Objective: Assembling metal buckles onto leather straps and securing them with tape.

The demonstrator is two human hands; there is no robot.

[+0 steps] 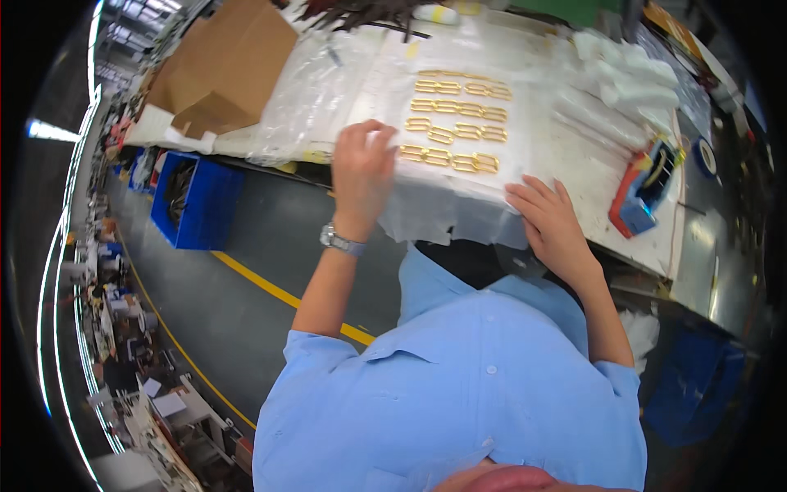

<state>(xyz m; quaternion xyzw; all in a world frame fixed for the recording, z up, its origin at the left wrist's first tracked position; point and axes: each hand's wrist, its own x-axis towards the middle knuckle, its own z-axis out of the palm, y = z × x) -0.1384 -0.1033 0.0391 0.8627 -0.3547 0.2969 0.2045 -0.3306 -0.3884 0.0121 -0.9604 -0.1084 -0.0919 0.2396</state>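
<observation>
Factory floor with a yellow line runs beside the long counter (607, 176), which is covered by clear plastic film. On a thin white sheet (447, 205) lie rows of flat golden metal buckles (455, 115). The left hand (361, 168) presses the sheet's left edge, fingers curled down and close together; the right hand (553, 221) lies flat near the front edge, fingers slightly spread. I think a slow, even pull keeps the rows straight.

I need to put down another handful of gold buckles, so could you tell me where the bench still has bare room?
Bare sheet lies between the gold buckles and the tape dispenser, above the right hand. The left hand covers the buckles' near-left corner; the cardboard box crowds the left end.
</observation>
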